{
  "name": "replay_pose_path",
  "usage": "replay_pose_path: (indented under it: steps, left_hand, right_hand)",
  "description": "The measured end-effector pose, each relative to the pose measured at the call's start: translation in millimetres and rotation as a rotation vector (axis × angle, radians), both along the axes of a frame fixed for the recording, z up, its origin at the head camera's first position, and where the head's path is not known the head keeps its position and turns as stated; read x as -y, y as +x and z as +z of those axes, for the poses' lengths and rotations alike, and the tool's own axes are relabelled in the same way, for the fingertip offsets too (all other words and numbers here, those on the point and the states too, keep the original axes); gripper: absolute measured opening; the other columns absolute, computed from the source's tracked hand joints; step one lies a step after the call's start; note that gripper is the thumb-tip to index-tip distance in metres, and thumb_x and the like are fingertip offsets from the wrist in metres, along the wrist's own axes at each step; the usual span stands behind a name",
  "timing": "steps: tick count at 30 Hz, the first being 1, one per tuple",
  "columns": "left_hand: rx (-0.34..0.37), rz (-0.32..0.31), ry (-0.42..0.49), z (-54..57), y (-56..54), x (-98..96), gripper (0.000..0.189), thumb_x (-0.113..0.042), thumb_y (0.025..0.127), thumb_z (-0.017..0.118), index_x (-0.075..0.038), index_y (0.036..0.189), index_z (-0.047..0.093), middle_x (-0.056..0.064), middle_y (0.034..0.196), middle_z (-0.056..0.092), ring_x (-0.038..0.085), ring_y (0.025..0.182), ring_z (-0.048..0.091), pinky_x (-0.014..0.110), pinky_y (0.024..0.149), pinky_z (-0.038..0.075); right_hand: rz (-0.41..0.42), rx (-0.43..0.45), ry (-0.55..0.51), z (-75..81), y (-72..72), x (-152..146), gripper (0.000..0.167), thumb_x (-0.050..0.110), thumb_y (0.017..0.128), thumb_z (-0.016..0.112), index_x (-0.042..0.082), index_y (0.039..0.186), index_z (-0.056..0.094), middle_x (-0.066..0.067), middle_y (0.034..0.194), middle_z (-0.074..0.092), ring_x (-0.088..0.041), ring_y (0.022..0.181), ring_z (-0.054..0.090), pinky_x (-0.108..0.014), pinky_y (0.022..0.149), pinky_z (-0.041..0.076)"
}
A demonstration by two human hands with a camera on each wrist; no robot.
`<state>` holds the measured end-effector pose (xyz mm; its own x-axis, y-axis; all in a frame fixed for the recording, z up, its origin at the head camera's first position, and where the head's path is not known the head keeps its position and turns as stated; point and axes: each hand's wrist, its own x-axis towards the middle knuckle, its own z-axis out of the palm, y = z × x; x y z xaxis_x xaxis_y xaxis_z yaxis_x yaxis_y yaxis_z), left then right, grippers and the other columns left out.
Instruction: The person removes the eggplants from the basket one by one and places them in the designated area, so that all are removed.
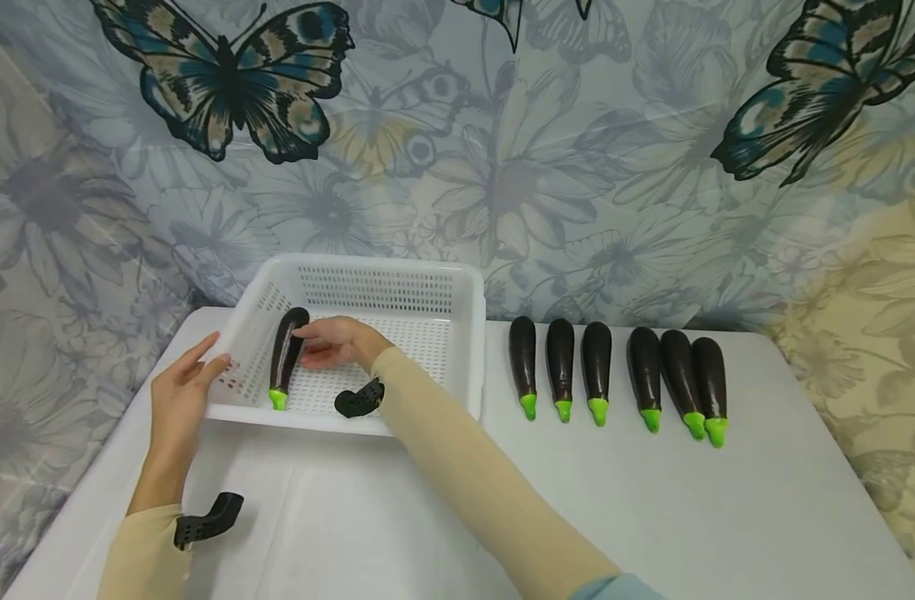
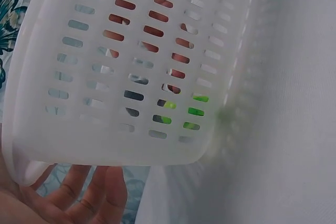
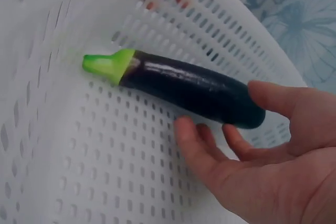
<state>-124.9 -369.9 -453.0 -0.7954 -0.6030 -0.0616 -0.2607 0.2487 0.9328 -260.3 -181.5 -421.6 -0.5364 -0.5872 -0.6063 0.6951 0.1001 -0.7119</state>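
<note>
A dark purple eggplant (image 1: 286,354) with a bright green stem end lies inside a white perforated plastic basket (image 1: 420,426), near its left wall. My right hand (image 1: 337,342) is inside the basket, just right of the eggplant. In the right wrist view, the thumb of that hand (image 3: 283,150) touches the eggplant (image 3: 184,85) near its blunt end, while the loosely bent fingers are spread below it. My left hand (image 1: 180,392) holds the basket's left rim; from the left wrist view, its fingers (image 2: 71,192) show beneath the rim.
Several more eggplants (image 1: 597,367) lie in a row right of the basket on the white-covered table (image 1: 727,517), stem ends toward me. A butterfly-patterned cloth (image 1: 517,183) hangs behind the table. Each wrist carries a black camera mount (image 1: 360,398).
</note>
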Motion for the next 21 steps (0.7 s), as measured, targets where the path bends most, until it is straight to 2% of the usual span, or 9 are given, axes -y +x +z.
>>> replay_pose_path:
  steps: [3,7,9,10,14,16,18,21]
  left_hand:
    - [0.002,-0.011,-0.024,-8.1,-3.3,8.5,0.051,-0.05,0.089,0.067,-0.043,0.137,0.055,-0.015,0.105,0.063,0.0,0.095,0.057,0.016,0.077,0.041]
    - [-0.019,-0.002,-0.011,-31.9,-12.4,24.2,0.051,-0.052,0.086,0.069,-0.045,0.135,0.056,-0.011,0.11,0.064,0.004,0.098,0.057,0.018,0.079,0.04]
    - [-0.008,0.004,0.011,-24.3,-10.7,17.7,0.05,-0.048,0.088,0.069,-0.042,0.137,0.056,-0.009,0.108,0.065,0.006,0.099,0.057,0.022,0.082,0.04]
    - [-0.026,-0.007,0.011,-24.4,-9.5,17.3,0.05,-0.048,0.088,0.069,-0.042,0.136,0.056,-0.011,0.106,0.065,0.004,0.097,0.058,0.019,0.08,0.04]
    - [-0.014,-0.001,0.012,11.1,3.7,-8.4,0.048,-0.039,0.092,0.068,-0.033,0.139,0.057,-0.016,0.095,0.064,0.001,0.091,0.057,0.018,0.076,0.042]
    - [-0.02,0.004,0.003,16.5,6.0,-12.6,0.048,-0.038,0.093,0.067,-0.032,0.139,0.057,-0.019,0.092,0.063,-0.001,0.089,0.056,0.016,0.074,0.041]
    - [-0.003,0.013,0.007,26.8,8.8,-20.0,0.048,-0.036,0.094,0.066,-0.029,0.141,0.055,-0.02,0.089,0.062,0.0,0.089,0.055,0.019,0.077,0.04]
    - [0.005,0.012,0.01,29.8,9.5,-23.2,0.048,-0.034,0.095,0.065,-0.028,0.141,0.054,-0.021,0.086,0.061,0.0,0.089,0.055,0.02,0.078,0.04]
  right_hand:
    - [0.025,-0.049,0.015,1.0,0.0,1,0.05,0.01,0.092,0.067,0.002,0.139,0.049,-0.024,0.119,0.058,-0.039,0.122,0.054,-0.042,0.098,0.047]
    - [0.081,-0.108,0.017,2.1,-0.7,1,0.056,0.014,0.092,0.069,0.001,0.141,0.046,-0.021,0.112,0.062,-0.039,0.121,0.055,-0.043,0.098,0.046]
    - [0.116,-0.141,0.001,2.2,-0.4,3,0.045,0.014,0.091,0.069,-0.001,0.131,0.055,-0.018,0.105,0.064,-0.038,0.117,0.058,-0.043,0.098,0.047]
    - [0.132,-0.15,-0.007,2.3,0.0,4,0.037,0.013,0.091,0.07,-0.001,0.124,0.059,-0.016,0.101,0.064,-0.037,0.116,0.059,-0.043,0.098,0.047]
    - [0.19,-0.186,-0.018,3.6,1.8,10,0.007,0.008,0.091,0.068,0.002,0.094,0.064,-0.011,0.09,0.064,-0.037,0.112,0.06,-0.043,0.097,0.047]
    - [0.201,-0.196,-0.004,4.5,1.9,11,0.006,0.007,0.092,0.067,0.003,0.092,0.063,-0.01,0.088,0.063,-0.038,0.115,0.059,-0.042,0.097,0.047]
    - [0.196,-0.216,0.011,5.0,1.8,12,0.007,0.009,0.092,0.067,0.003,0.092,0.064,-0.009,0.087,0.062,-0.038,0.117,0.058,-0.042,0.097,0.048]
    - [0.187,-0.246,0.03,4.8,1.1,13,0.008,0.011,0.092,0.068,0.003,0.093,0.064,-0.008,0.087,0.062,-0.038,0.118,0.058,-0.041,0.095,0.049]
